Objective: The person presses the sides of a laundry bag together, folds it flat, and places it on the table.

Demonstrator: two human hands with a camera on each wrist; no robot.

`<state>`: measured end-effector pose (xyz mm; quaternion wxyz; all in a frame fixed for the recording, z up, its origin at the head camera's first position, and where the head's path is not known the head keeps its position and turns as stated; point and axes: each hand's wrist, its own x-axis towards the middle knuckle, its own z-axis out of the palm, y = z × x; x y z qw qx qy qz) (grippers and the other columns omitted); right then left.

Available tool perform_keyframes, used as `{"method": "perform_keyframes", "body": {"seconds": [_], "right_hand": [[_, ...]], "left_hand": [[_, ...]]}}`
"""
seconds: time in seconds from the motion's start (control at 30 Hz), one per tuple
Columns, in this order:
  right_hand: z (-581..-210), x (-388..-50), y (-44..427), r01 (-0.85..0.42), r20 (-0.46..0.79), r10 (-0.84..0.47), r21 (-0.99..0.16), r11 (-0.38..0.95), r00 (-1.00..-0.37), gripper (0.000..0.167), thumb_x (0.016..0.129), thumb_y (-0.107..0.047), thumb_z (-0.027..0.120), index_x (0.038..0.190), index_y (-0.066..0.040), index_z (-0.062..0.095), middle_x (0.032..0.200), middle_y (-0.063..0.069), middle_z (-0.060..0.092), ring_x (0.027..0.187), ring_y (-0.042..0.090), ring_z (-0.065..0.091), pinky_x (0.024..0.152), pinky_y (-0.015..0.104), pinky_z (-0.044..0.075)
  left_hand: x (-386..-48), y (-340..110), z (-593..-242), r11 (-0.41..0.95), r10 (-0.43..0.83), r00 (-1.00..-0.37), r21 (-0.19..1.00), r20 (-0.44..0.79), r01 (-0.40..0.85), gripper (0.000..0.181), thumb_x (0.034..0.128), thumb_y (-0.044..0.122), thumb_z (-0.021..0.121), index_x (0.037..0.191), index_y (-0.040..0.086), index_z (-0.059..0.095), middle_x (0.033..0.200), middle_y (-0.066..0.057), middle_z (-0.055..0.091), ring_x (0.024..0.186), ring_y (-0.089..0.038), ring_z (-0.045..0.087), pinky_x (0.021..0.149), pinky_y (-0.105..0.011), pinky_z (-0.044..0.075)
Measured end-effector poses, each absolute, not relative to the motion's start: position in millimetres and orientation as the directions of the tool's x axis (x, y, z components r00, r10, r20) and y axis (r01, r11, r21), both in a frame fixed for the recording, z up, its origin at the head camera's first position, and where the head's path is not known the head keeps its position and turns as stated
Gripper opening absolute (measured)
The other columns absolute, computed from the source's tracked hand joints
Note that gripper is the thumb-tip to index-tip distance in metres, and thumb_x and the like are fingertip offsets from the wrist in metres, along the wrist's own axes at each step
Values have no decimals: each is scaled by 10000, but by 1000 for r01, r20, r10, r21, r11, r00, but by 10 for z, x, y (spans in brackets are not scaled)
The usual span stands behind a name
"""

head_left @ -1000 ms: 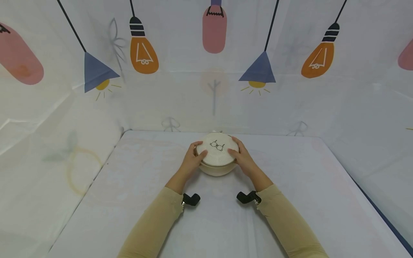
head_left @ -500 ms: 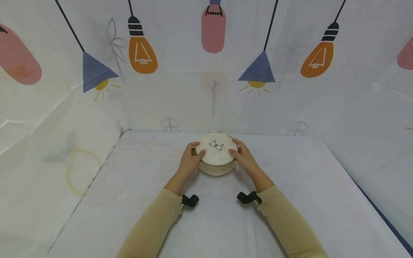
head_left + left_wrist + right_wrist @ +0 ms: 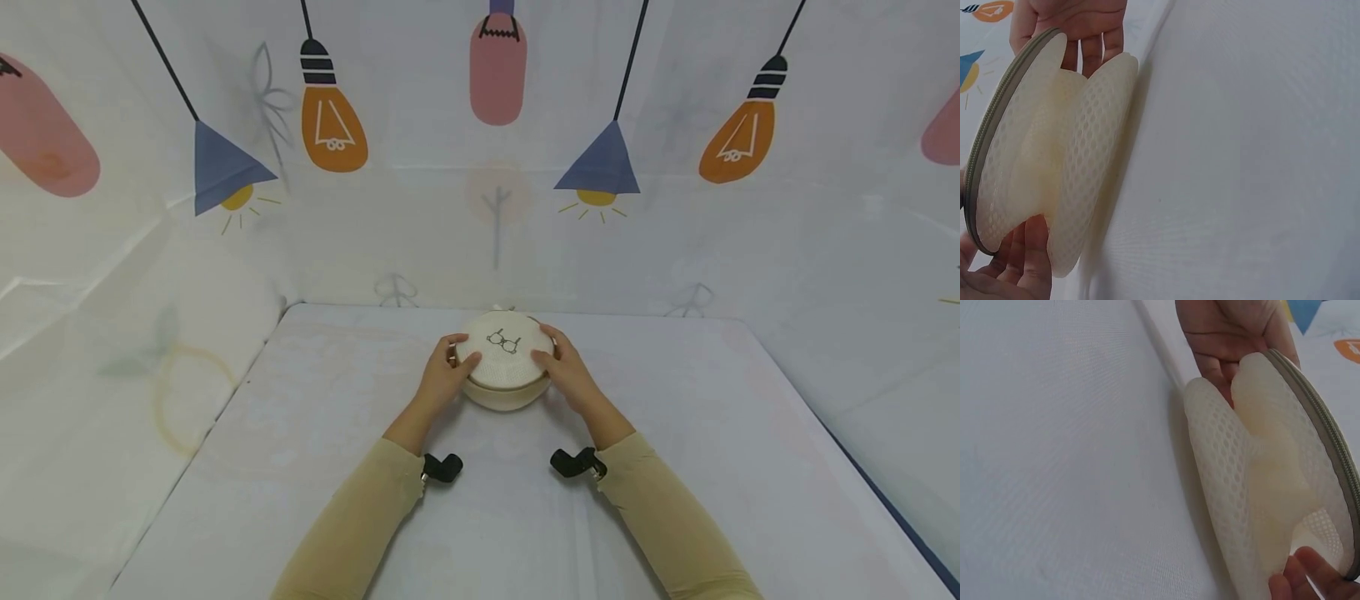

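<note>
A round cream mesh laundry bag [image 3: 507, 367] with a glasses drawing on its top stands at the middle of the table's far part. My left hand [image 3: 442, 373] grips its left side, and my right hand [image 3: 572, 377] its right side. Both thumbs lie on the top face. In the left wrist view, fingers [image 3: 1036, 250] reach into the pinched waist between the bag's upper and lower mesh discs. A greenish zipper [image 3: 1325, 428] runs around the upper rim in the right wrist view. The lower disc rests on or just above the table; I cannot tell which.
White cloth covers the table [image 3: 315, 400]. Behind it hangs a pale curtain [image 3: 435, 208] printed with lamps and bulbs. A black wrist mount [image 3: 442, 467] sticks out from the left sleeve, and another black mount [image 3: 573, 462] from the right one.
Almost nothing differs. The head view shifts slightly, while both hands keep the same hold on the laundry bag in the same place.
</note>
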<state>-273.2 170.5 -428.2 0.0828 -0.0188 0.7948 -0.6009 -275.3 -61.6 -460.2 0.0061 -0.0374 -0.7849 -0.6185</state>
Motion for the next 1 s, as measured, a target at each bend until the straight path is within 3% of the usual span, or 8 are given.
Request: {"method": "perform_keyframes", "body": {"seconds": [0.23,0.43,0.53,0.77,1.0], "right_hand": [[-4424,-2799,1754,29,-72,-125,-949,313,-990,649,1045,-256,538,1603,-186,214,1667,107,133,1514,302,176,1193,459,242],[-4399,-2775,1758,2,-42,-96,-922,386,-994,647,1031,-277,557,1592,-171,253,1625,149,234,1414,363,356,1111,511,375],[-4388,-2766,1757,-19,-19,-83,-900,436,-996,639,1025,-266,564,1582,-144,276,1614,161,233,1396,369,358,1082,517,401],[-4360,-2729,1734,-144,109,-94,-765,628,-990,604,1007,-253,577,1540,-84,348,1606,158,288,1473,399,194,1181,567,207],[-4337,-2659,1681,-233,151,-178,-647,726,-972,597,1005,-241,602,1524,-49,378,1586,182,335,1450,431,211,1179,573,208]], "left_hand": [[-2736,-627,-4597,281,73,-995,956,65,83,609,943,354,712,1448,131,456,1429,-195,492,1228,-335,543,1017,-460,464],[-2713,-622,-4576,361,77,-992,924,104,125,635,944,375,705,1459,93,461,1510,-201,398,1327,-365,452,1063,-492,424],[-2716,-620,-4568,411,86,-988,899,129,153,620,952,365,697,1457,86,469,1531,-184,379,1370,-345,409,1093,-475,399],[-2732,-614,-4541,546,146,-964,794,224,267,612,942,346,713,1431,43,504,1558,-203,364,1457,-378,298,1198,-494,219],[-2702,-617,-4531,633,196,-955,715,225,298,635,932,384,717,1441,63,514,1583,-186,334,1458,-390,291,1175,-555,243]]}}
